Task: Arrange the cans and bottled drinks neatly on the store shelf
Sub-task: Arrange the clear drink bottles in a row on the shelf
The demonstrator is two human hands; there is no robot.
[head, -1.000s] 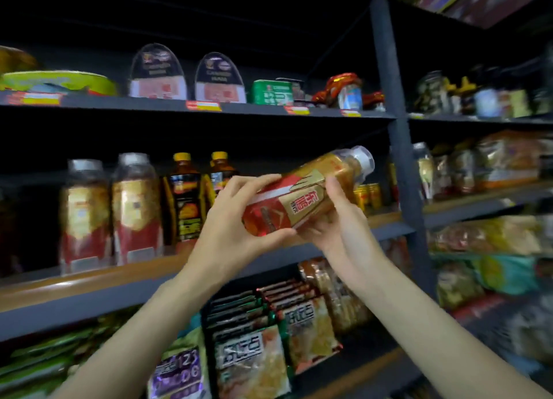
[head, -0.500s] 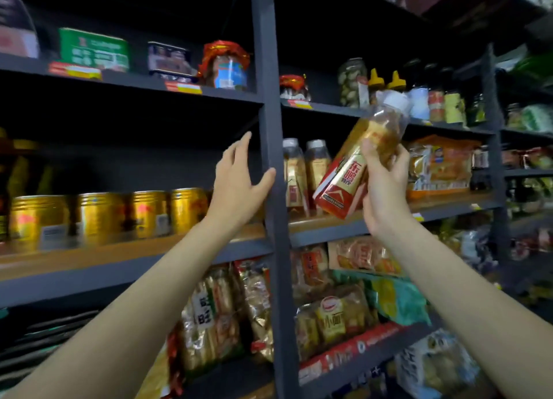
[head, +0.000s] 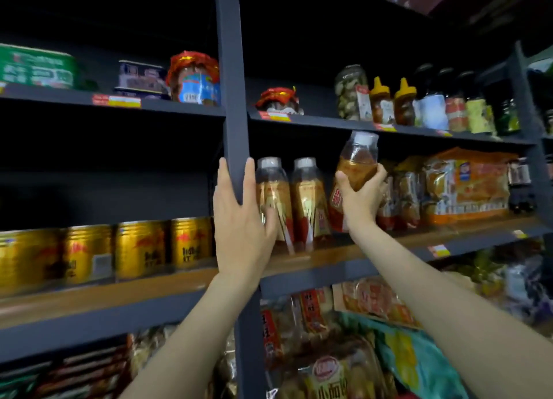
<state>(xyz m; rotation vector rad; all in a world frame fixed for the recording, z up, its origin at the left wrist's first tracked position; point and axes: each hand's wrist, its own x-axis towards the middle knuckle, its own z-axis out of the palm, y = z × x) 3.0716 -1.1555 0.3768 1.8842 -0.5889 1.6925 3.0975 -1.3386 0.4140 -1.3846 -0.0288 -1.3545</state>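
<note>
1. Held bottle [head: 356,171]: amber drink, white cap, red and gold label. It is tilted with the cap leaning up and to the right, above the wooden shelf board [head: 389,243], just right of two standing bottles.
2. Right hand [head: 360,196]: grip clamped on the held bottle, thumb on the label side, fingers curled round its far side.
3. Left hand [head: 239,228]: grip apart, fingers straight. The palm lies against the dark upright post [head: 235,99] with fingers on either side of it, and the thumb side is against the nearest standing bottle.
4. Standing bottles: first bottle [head: 273,198] and second bottle [head: 309,198], upright, side by side on the same board, just right of the post, same label as the held one.
5. Gold cans [head: 139,249]: a row standing on the board left of the post, blurred toward the left edge.
6. Snack packs [head: 466,186]: orange wrapped packets on the board right of the held bottle.
7. Upper shelf [head: 419,130]: jars and squeeze bottles with yellow caps [head: 380,102], and a jar with a red cloth top [head: 194,78] left of the post.
8. Lower shelves: bagged snacks [head: 329,371], print unreadable.
</note>
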